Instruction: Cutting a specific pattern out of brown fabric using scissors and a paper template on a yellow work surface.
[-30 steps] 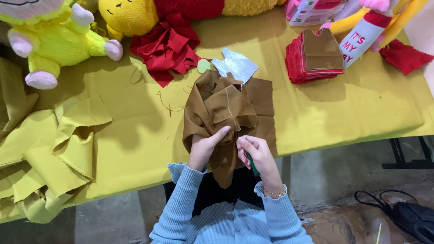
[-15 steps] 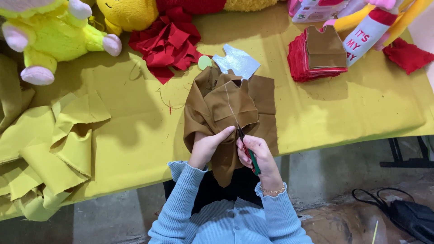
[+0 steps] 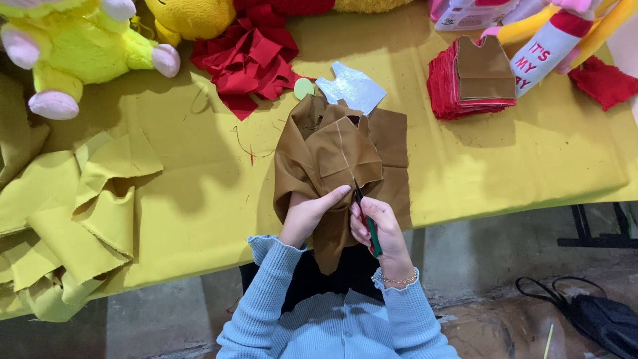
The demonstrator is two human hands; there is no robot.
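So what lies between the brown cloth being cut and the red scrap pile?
In the head view, between the brown cloth and the red scrap pile: bare yellow tablecloth, loose threads and a small green disc.

Your yellow cloth-covered worktop point(image 3: 199, 199) carries brown fabric pieces point(image 3: 332, 156), red fabric scraps point(image 3: 249, 60), a stacked red felt pile point(image 3: 465, 83), and crumpled yellow cloth point(image 3: 80, 219).
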